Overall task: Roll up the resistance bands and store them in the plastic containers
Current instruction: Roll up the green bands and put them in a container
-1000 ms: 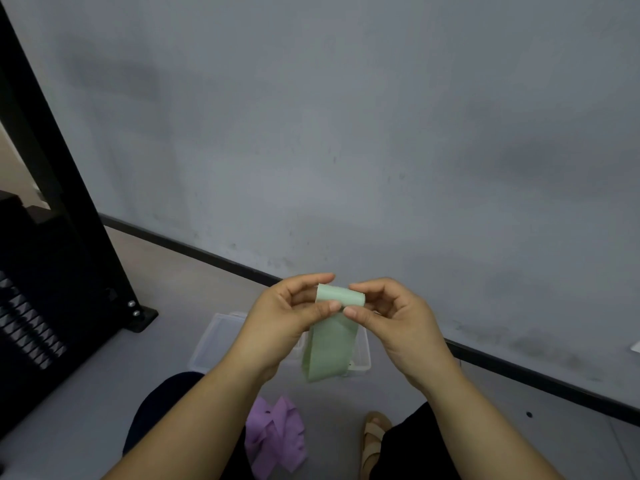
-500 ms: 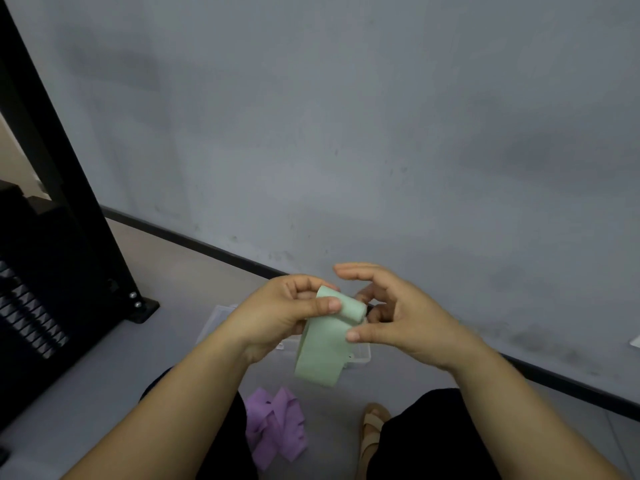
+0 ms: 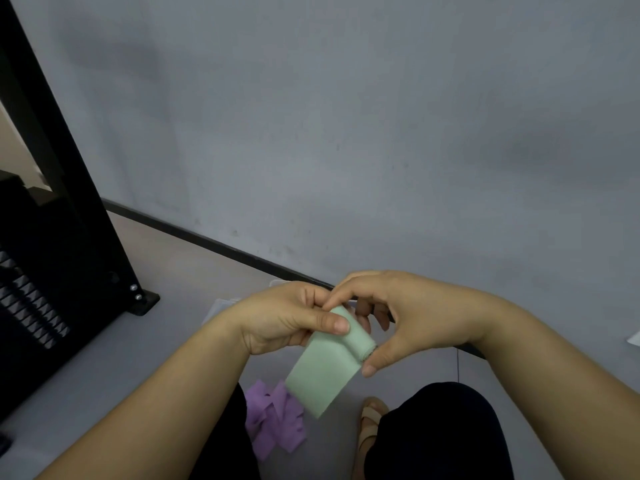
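A pale green resistance band [image 3: 323, 370] is partly rolled, its roll at the top and a short flat tail hanging down. My left hand [image 3: 287, 322] grips the roll's left end, thumb lying across it. My right hand [image 3: 398, 320] pinches the roll's right end between thumb and curled fingers. A crumpled purple band [image 3: 275, 419] lies on the floor between my legs. Only slivers of a clear plastic container [image 3: 218, 306] show behind my hands.
A grey wall fills the upper view, with a black skirting strip [image 3: 194, 233] along its base. A black metal stand with a bolted foot [image 3: 138, 296] is at the left. My dark trouser legs and a sandalled foot [image 3: 370, 424] are at the bottom.
The hanging green tail has grown shorter as the roll thickened. Both hands shifted right and lower, and the roll now tilts down to the right.
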`<action>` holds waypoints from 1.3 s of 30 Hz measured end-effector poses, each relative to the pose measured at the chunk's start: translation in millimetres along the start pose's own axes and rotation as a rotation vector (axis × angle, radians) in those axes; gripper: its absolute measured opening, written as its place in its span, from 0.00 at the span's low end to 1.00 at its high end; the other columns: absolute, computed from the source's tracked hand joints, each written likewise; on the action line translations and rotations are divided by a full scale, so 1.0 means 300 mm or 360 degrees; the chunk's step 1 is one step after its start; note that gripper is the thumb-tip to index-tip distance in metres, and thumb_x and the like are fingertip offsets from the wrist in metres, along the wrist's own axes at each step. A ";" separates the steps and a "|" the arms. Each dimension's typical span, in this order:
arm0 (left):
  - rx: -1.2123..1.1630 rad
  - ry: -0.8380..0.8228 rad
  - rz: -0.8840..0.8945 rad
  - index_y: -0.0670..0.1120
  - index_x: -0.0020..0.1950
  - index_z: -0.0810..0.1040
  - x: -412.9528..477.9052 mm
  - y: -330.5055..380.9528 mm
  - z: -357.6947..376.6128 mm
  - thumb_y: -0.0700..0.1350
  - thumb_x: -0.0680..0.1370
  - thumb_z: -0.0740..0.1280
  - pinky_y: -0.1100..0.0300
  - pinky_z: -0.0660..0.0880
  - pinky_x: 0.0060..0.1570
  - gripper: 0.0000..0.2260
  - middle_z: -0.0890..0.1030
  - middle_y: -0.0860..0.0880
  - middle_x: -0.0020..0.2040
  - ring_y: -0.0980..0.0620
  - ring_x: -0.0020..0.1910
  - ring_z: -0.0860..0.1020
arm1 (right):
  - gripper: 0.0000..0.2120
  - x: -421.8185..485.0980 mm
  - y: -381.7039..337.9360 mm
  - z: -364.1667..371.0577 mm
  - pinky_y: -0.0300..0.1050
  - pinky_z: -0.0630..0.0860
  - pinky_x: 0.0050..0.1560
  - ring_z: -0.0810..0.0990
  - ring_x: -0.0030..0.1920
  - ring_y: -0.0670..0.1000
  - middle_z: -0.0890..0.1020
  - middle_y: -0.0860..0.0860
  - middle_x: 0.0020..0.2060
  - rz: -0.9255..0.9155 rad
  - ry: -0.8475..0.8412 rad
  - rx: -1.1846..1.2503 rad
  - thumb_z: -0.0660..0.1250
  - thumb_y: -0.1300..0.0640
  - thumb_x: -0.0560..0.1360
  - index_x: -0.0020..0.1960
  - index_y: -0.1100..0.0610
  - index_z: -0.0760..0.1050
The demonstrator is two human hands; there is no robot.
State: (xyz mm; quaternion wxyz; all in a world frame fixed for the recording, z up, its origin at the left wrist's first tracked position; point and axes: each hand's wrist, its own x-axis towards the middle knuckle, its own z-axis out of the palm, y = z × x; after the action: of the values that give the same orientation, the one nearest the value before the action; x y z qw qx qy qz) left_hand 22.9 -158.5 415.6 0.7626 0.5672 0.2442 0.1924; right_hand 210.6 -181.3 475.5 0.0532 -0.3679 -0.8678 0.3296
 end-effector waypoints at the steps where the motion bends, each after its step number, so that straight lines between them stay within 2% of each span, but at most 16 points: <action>1: 0.0005 0.0021 0.0004 0.45 0.46 0.84 -0.001 0.000 -0.002 0.52 0.58 0.80 0.63 0.78 0.42 0.20 0.84 0.48 0.44 0.54 0.43 0.82 | 0.29 -0.002 -0.002 0.004 0.28 0.68 0.42 0.73 0.42 0.38 0.72 0.34 0.45 0.0013 0.0025 -0.0010 0.79 0.57 0.62 0.60 0.49 0.73; 4: 0.0062 0.0018 0.0030 0.48 0.45 0.84 -0.010 0.005 -0.002 0.51 0.59 0.80 0.64 0.78 0.43 0.16 0.84 0.51 0.43 0.55 0.43 0.82 | 0.27 -0.009 -0.008 0.012 0.30 0.69 0.40 0.74 0.39 0.37 0.74 0.31 0.42 0.0056 0.0104 0.0113 0.79 0.59 0.62 0.58 0.48 0.74; 7: 0.0182 0.0084 -0.0002 0.51 0.42 0.85 -0.021 0.003 0.000 0.38 0.64 0.77 0.65 0.76 0.43 0.12 0.84 0.53 0.40 0.58 0.41 0.82 | 0.27 -0.014 -0.003 0.015 0.35 0.71 0.39 0.74 0.38 0.38 0.76 0.31 0.41 0.0091 0.0193 0.0293 0.79 0.61 0.61 0.55 0.45 0.74; 10: 0.0319 0.0213 -0.0048 0.51 0.41 0.85 -0.018 -0.016 0.003 0.41 0.66 0.73 0.65 0.76 0.44 0.07 0.84 0.54 0.39 0.59 0.39 0.81 | 0.27 -0.017 0.012 0.018 0.43 0.72 0.40 0.75 0.38 0.42 0.78 0.36 0.39 0.0099 0.0279 0.0430 0.80 0.63 0.60 0.53 0.45 0.75; 14: 0.0264 0.0233 -0.0069 0.47 0.43 0.84 -0.021 -0.029 0.001 0.44 0.70 0.68 0.65 0.75 0.43 0.06 0.83 0.53 0.38 0.58 0.38 0.80 | 0.28 -0.021 0.032 0.013 0.40 0.71 0.39 0.75 0.39 0.44 0.79 0.39 0.36 0.0119 0.0274 0.0577 0.79 0.67 0.60 0.53 0.45 0.75; 18: 0.0188 0.0157 -0.0087 0.46 0.46 0.82 -0.025 -0.039 0.004 0.43 0.73 0.67 0.66 0.76 0.43 0.05 0.83 0.53 0.41 0.58 0.39 0.80 | 0.29 -0.018 0.039 0.007 0.51 0.75 0.45 0.77 0.44 0.48 0.81 0.50 0.46 0.0154 0.0202 0.0520 0.79 0.65 0.60 0.55 0.43 0.75; 21: 0.0168 0.0177 -0.0078 0.44 0.49 0.79 -0.025 -0.042 0.022 0.44 0.76 0.65 0.69 0.74 0.38 0.06 0.83 0.54 0.39 0.60 0.37 0.79 | 0.28 -0.019 0.041 0.007 0.43 0.74 0.42 0.76 0.41 0.42 0.79 0.40 0.43 0.0154 0.0224 0.0472 0.79 0.64 0.60 0.54 0.44 0.74; 23: 0.0219 0.0263 -0.0053 0.44 0.51 0.79 -0.025 -0.047 0.027 0.47 0.76 0.66 0.68 0.74 0.39 0.08 0.82 0.53 0.39 0.58 0.37 0.78 | 0.28 -0.019 0.042 0.005 0.39 0.72 0.40 0.75 0.40 0.42 0.78 0.36 0.43 0.0136 0.0254 0.0415 0.79 0.63 0.60 0.54 0.45 0.75; 26: 0.0316 0.0411 0.0012 0.45 0.53 0.79 -0.022 -0.057 0.033 0.54 0.70 0.69 0.59 0.73 0.44 0.17 0.80 0.48 0.43 0.52 0.41 0.77 | 0.27 -0.018 0.044 -0.001 0.31 0.70 0.39 0.76 0.39 0.46 0.78 0.39 0.44 0.0107 0.0282 0.0288 0.80 0.62 0.60 0.55 0.47 0.76; 28: 0.0282 0.0445 0.0053 0.47 0.52 0.80 -0.019 -0.058 0.042 0.57 0.66 0.70 0.61 0.73 0.43 0.20 0.81 0.49 0.43 0.53 0.40 0.78 | 0.27 -0.015 0.049 -0.003 0.28 0.68 0.41 0.76 0.39 0.47 0.78 0.43 0.46 0.0100 0.0273 0.0160 0.80 0.61 0.60 0.55 0.48 0.76; 30: 0.0245 0.0474 0.0064 0.48 0.48 0.82 -0.015 -0.052 0.054 0.59 0.65 0.71 0.63 0.74 0.39 0.19 0.81 0.51 0.39 0.56 0.36 0.78 | 0.26 -0.011 0.053 -0.002 0.28 0.68 0.41 0.77 0.39 0.47 0.78 0.44 0.47 0.0099 0.0254 0.0048 0.80 0.59 0.61 0.55 0.46 0.75; 32: 0.0204 0.0545 0.0070 0.51 0.42 0.83 -0.008 -0.049 0.066 0.57 0.66 0.75 0.65 0.74 0.35 0.12 0.82 0.52 0.36 0.57 0.33 0.78 | 0.26 -0.008 0.056 0.001 0.29 0.68 0.41 0.77 0.40 0.47 0.77 0.42 0.48 0.0090 0.0228 -0.0064 0.79 0.58 0.62 0.56 0.45 0.75; 35: 0.0107 0.0644 0.0056 0.52 0.32 0.83 -0.001 -0.049 0.083 0.51 0.64 0.71 0.68 0.72 0.30 0.04 0.81 0.54 0.30 0.59 0.29 0.78 | 0.26 -0.004 0.060 0.008 0.32 0.69 0.41 0.76 0.41 0.46 0.76 0.40 0.48 0.0078 0.0204 -0.0183 0.78 0.57 0.63 0.57 0.44 0.74; 39: 0.0101 0.0693 0.0040 0.52 0.31 0.83 -0.001 -0.052 0.088 0.50 0.65 0.71 0.67 0.73 0.30 0.04 0.82 0.53 0.31 0.59 0.29 0.79 | 0.27 0.002 0.074 0.020 0.37 0.72 0.43 0.76 0.41 0.45 0.75 0.40 0.48 0.0062 0.0211 -0.0272 0.78 0.55 0.63 0.58 0.43 0.74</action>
State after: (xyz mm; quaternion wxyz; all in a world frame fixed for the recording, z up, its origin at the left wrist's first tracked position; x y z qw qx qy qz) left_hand 38.6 -183.5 407.0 0.6711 0.5390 0.4021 0.3120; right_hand 221.6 -172.7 457.1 0.0724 -0.4087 -0.8801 0.2303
